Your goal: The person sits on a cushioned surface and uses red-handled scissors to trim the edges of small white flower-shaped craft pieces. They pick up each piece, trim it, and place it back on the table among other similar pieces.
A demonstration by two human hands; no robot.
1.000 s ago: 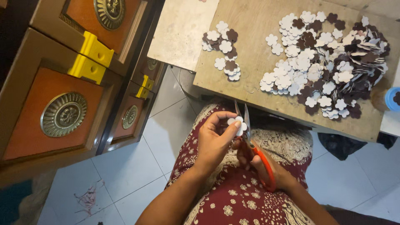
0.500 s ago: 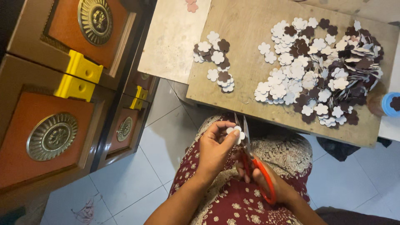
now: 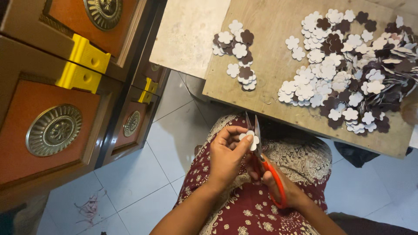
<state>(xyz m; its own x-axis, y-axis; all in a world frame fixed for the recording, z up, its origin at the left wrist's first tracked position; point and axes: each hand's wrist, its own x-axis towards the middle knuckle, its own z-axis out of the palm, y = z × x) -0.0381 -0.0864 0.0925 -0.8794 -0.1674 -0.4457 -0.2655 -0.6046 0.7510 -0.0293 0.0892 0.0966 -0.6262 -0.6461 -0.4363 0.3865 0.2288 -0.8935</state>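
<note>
The left hand (image 3: 226,156) pinches a small white flower-shaped foam cut-out (image 3: 250,140) between thumb and fingertips, closed on it, just above the person's lap. The right hand (image 3: 278,185) is wrapped around the orange handles of a pair of steel-bladed scissors (image 3: 261,150), clamped on them. The scissors' long axis runs from the handles at about 5 o'clock up to the tips at about 11 o'clock, so the blades point up and slightly left, toward the bench edge. The two blades stand a little apart in a narrow V, and the cut-out sits against the right-hand blade, at the mouth of the V.

The lap is covered by a dark red floral patterned cloth (image 3: 244,209). At 12 o'clock from the hands lies a worn wooden board bench (image 3: 270,61). A small cluster of white and dark brown flower cut-outs (image 3: 237,54) sits near its left edge, and a much larger heap of the same shapes (image 3: 348,69) spreads at 1 to 2 o'clock. At 9 to 10 o'clock stand brown wooden cabinet doors with round brass medallions (image 3: 53,129) and yellow plastic corner blocks (image 3: 85,65). The floor (image 3: 143,174) is pale tile.
</note>
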